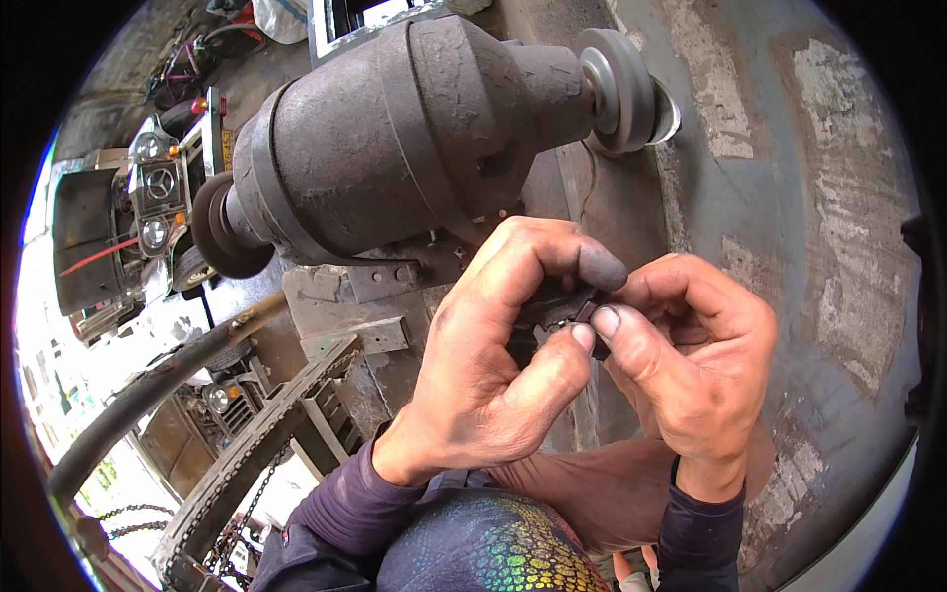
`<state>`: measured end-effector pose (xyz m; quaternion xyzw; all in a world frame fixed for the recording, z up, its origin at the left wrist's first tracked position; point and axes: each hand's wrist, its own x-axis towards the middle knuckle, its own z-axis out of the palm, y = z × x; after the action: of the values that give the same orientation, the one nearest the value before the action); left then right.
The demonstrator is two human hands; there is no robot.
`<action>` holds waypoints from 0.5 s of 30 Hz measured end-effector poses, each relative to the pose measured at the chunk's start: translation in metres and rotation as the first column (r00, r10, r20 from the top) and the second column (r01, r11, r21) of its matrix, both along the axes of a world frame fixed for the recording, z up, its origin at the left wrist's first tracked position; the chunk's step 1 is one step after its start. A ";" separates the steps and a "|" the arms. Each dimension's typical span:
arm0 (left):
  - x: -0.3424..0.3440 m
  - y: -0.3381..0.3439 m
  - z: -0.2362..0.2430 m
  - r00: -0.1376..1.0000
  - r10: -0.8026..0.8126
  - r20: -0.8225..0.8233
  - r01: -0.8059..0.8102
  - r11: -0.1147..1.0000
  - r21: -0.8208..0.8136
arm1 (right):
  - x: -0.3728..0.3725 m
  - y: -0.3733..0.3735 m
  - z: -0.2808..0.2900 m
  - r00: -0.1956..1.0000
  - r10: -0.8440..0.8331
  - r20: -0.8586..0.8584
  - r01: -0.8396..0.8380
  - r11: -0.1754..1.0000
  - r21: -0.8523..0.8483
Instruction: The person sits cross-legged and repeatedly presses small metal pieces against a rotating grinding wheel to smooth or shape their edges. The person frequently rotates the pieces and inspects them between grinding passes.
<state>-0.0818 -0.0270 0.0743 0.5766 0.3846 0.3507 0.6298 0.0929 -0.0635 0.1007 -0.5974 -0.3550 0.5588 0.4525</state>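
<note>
My left hand (pixel 488 360) is curled round a small black part (pixel 545 314), which looks like a plastic or rubber housing with a bit of bare metal in it. Much of it is hidden by the fingers, so its exact kind does not show. At its right edge my right hand (pixel 698 370) is closed, thumb and forefinger pinching a small dark brownish piece (pixel 589 310). Both thumb tips nearly meet there. Just beyond the hands lies a bench grinder (pixel 340 148) with a rusty barrel-shaped body, one grinding wheel (pixel 631 91) at its right end and another wheel (pixel 219 229) at its left.
A thick rusty pipe (pixel 163 385) slants up from the lower left. Beside it are a metal beam (pixel 261 444) and hanging chains (pixel 261 483). Farther left stands a vehicle (pixel 153 192) with round headlights. A grey, patchy wall (pixel 838 197) rises on the right.
</note>
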 end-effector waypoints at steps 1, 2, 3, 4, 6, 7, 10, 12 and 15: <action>0.000 0.000 0.000 1.000 -0.004 -0.011 0.004 1.000 0.013 | 0.000 0.000 0.000 1.000 -0.006 0.009 0.006 1.000 0.002; 0.000 0.000 0.000 1.000 -0.008 -0.021 0.008 1.000 0.025 | 0.000 -0.001 -0.001 1.000 -0.010 0.009 0.010 1.000 0.001; 0.001 0.000 0.000 0.999 -0.012 -0.031 0.013 0.999 0.037 | 0.001 -0.001 -0.001 1.000 -0.013 0.015 0.013 1.000 0.000; 0.001 0.000 -0.001 0.999 -0.015 -0.033 0.017 0.999 0.047 | 0.001 -0.001 -0.001 0.999 -0.017 0.030 0.017 1.000 0.004; 0.002 0.001 -0.001 0.999 -0.023 -0.041 0.025 0.997 0.069 | 0.002 -0.002 -0.001 0.999 -0.029 -0.018 0.029 0.999 -0.026; 0.002 0.000 0.000 0.999 -0.023 -0.048 0.025 0.998 0.050 | 0.003 -0.002 -0.001 0.999 -0.037 -0.030 0.036 0.999 -0.034; 0.003 -0.001 0.002 0.998 -0.025 -0.059 0.026 1.000 0.013 | 0.004 -0.001 0.000 0.999 -0.025 -0.047 0.023 0.999 -0.048; 0.002 -0.001 0.003 0.998 -0.029 -0.059 0.030 0.999 0.016 | 0.004 -0.001 0.001 0.999 -0.016 -0.040 0.013 0.998 -0.065; 0.002 -0.001 0.005 0.999 -0.010 0.049 0.016 0.994 -0.106 | 0.005 -0.001 0.001 1.000 0.008 -0.017 -0.009 0.998 -0.066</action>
<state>-0.0799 -0.0284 0.0794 0.5360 0.3835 0.3395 0.6711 0.0983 -0.0643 0.1018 -0.6060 -0.3352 0.5769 0.4332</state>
